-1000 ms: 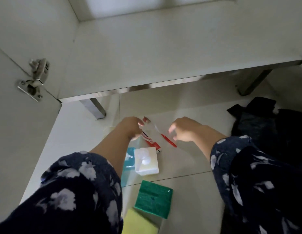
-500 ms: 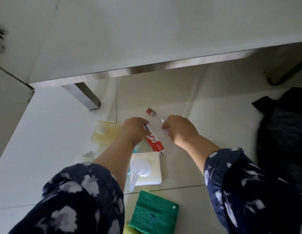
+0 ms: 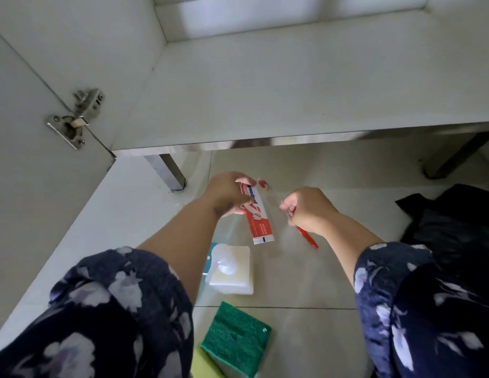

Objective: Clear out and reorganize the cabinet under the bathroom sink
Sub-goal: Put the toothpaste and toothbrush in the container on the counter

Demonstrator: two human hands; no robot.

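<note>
My left hand [image 3: 227, 193] is shut on the cap end of a red and white toothpaste tube [image 3: 258, 216], lifted off the floor tiles. My right hand [image 3: 306, 208] is shut on a red toothbrush [image 3: 308, 237]; its red handle sticks out below the hand and its head shows just past the tube's top. Both hands hover above the floor in front of the open cabinet, whose bare white shelf [image 3: 265, 85] fills the upper view.
On the tiles below my hands lie a white square soap dish [image 3: 233, 270], a teal item half under it, and a green scouring pad on a yellow sponge [image 3: 236, 338]. A dark cloth heap [image 3: 453, 222] lies right. The open door with hinge [image 3: 79, 115] stands left; metal legs support the cabinet.
Both hands closed on the tube and the toothbrush on the floor and raised them. My head tilted back up, bringing the cabinet interior and hinge into view again.
</note>
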